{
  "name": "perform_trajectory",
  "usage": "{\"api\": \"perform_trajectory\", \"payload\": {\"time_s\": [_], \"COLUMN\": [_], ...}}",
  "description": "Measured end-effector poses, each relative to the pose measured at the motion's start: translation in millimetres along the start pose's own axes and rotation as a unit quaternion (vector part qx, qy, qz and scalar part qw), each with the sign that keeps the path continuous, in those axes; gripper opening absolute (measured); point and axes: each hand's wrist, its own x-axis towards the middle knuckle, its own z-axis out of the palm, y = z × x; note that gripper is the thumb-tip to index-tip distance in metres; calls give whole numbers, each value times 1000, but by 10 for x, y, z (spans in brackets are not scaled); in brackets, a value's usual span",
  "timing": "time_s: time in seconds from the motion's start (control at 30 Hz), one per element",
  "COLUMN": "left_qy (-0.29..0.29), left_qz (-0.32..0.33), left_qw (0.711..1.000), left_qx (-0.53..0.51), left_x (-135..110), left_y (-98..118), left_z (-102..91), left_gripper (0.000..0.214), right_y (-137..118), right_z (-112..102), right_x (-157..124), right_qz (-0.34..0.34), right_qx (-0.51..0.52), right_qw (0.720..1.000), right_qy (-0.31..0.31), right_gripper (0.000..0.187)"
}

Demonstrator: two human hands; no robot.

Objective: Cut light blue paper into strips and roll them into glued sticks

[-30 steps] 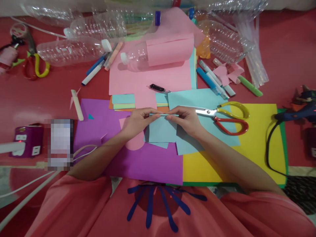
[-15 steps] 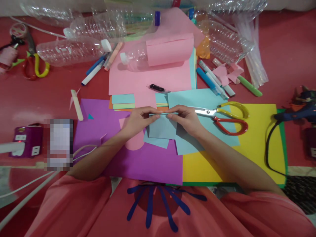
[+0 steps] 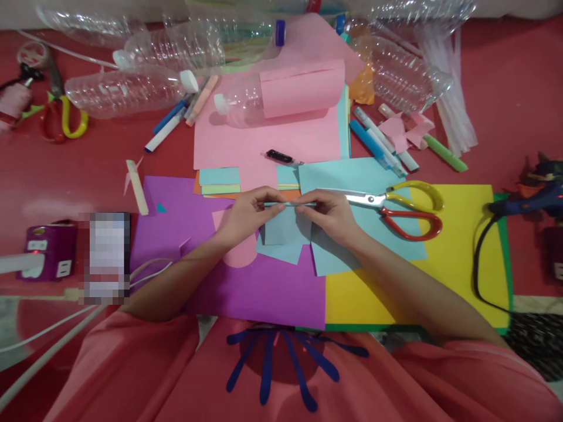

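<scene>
My left hand (image 3: 254, 211) and my right hand (image 3: 329, 212) pinch the top edge of a small light blue paper (image 3: 287, 227) between thumbs and fingers. That edge looks folded or rolled into a narrow strip. Under it lies another light blue piece (image 3: 281, 253) on the purple sheet (image 3: 272, 293). Scissors (image 3: 373, 200) with a yellow and a red handle rest, blades toward my right hand, on a larger light blue sheet (image 3: 382, 237). A pink paper shape (image 3: 240, 252) lies beneath my left wrist.
A bottle wrapped in pink paper (image 3: 303, 88) lies ahead, with clear plastic bottles (image 3: 127, 91) around it. Markers (image 3: 369, 140) and a black pen (image 3: 280, 156) are near. A phone (image 3: 108, 255) and purple power socket (image 3: 48, 252) sit left; a blue glue gun (image 3: 528, 202) right.
My right hand has shifted slightly and its fingers sit a little differently on the paper's top edge. The small blue paper has tilted a little; its top edge looks narrower.
</scene>
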Motion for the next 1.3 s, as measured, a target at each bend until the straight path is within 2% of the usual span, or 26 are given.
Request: {"api": "perform_trajectory", "payload": {"time_s": [0.1, 0.17, 0.3, 0.47, 0.8, 0.97, 1.13, 1.3], "left_qy": [18, 22, 5, -17, -2, 23, 25, 22], "left_qz": [7, 18, 27, -5, 29, 32, 32, 18], "left_qw": [1000, 999, 999, 998, 998, 997, 998, 998], "left_qx": [20, 31, 44, 56, 63, 60, 52, 54], "left_x": [-5, -11, -23, -29, -24, -27, -29, -34], "left_y": [-10, -19, -21, -5, -13, -9, 0, 12], "left_z": [-4, -4, -2, -8, -12, -4, 0, -4], "left_gripper": [16, 15, 17, 21, 16, 12, 11, 19], "right_y": [-16, -24, -27, -23, -26, -37, -40, -47], "right_z": [-3, -5, -11, -11, 1, -10, -17, -18], "right_x": [14, 20, 16, 9, 23, 27, 16, 16], "right_qz": [9, 20, 32, 28, 26, 41, 64, 50], "right_qx": [15, 6, -28, -39, 13, 27, 8, -3], "right_qw": [1000, 1000, 999, 999, 1000, 999, 998, 998], "right_qy": [-19, -20, -4, 10, 3, -9, 8, 28], "right_gripper": [21, 24, 22, 20, 12, 23, 21, 15]}}
